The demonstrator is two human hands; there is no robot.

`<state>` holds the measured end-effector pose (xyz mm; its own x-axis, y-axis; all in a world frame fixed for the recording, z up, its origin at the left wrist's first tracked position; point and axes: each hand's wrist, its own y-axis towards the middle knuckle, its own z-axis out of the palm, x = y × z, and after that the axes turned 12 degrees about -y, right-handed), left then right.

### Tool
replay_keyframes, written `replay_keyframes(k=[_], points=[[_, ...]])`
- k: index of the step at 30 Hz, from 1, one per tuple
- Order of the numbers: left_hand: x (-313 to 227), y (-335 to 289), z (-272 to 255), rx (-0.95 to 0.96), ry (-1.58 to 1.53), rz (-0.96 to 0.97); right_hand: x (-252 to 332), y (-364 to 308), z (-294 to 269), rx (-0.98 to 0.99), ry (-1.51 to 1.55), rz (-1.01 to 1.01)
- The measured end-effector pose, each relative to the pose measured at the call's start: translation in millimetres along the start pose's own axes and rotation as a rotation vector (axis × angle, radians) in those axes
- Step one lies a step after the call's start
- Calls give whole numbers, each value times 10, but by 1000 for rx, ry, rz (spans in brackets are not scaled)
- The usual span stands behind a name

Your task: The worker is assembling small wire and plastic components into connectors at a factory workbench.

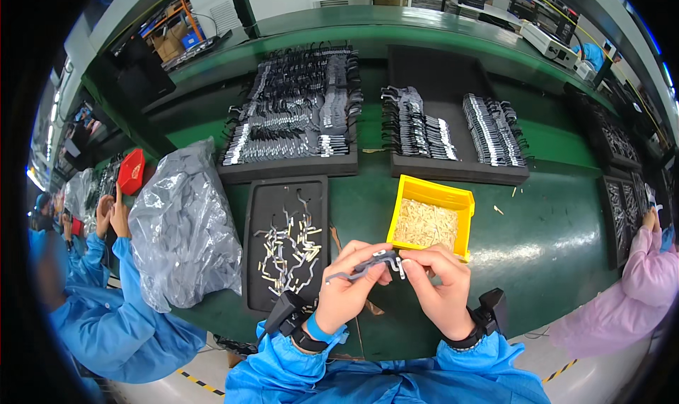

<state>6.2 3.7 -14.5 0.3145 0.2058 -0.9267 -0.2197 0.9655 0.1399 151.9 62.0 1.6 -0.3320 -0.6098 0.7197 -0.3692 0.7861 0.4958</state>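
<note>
Near the table's front edge, my left hand (pixel 346 291) is closed around a dark grey bent bracket-like part (pixel 361 268), whose thin curved end sticks out to the left. My right hand (pixel 442 287) meets it at the other end, thumb and forefinger pinched together beside a small whitish tip. What exactly those right fingers grip is too small to tell. Just beyond both hands stands a yellow bin (pixel 465 223) holding many small pale pieces (pixel 424 223). Left of my hands lies a black tray (pixel 252 234) with loose grey bent parts and pale strips scattered in it.
Two black foam trays (pixel 290 169) (pixel 460 172) with rows of similar parts stand at the back. A bulging clear plastic bag (pixel 185 227) lies at the left. Co-workers in blue (pixel 120 326) and pink (pixel 608 305) sit on either side; a red bin (pixel 131 172) is at the left.
</note>
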Motion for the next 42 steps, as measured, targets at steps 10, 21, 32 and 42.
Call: replay_keyframes(k=[10,21,32,42], points=[[-34,18,18,-27,-59,-56,32,-76,73,82,199,160],[74,6,-20,-19,-11,-23,17,-38,94,49,18,-70],[62,3,60,-42,-48,-32,-18,21,78,29,-119,-194],[74,-15,57,-5,-98,-95,-50,-8,108,-32,-199,-196]])
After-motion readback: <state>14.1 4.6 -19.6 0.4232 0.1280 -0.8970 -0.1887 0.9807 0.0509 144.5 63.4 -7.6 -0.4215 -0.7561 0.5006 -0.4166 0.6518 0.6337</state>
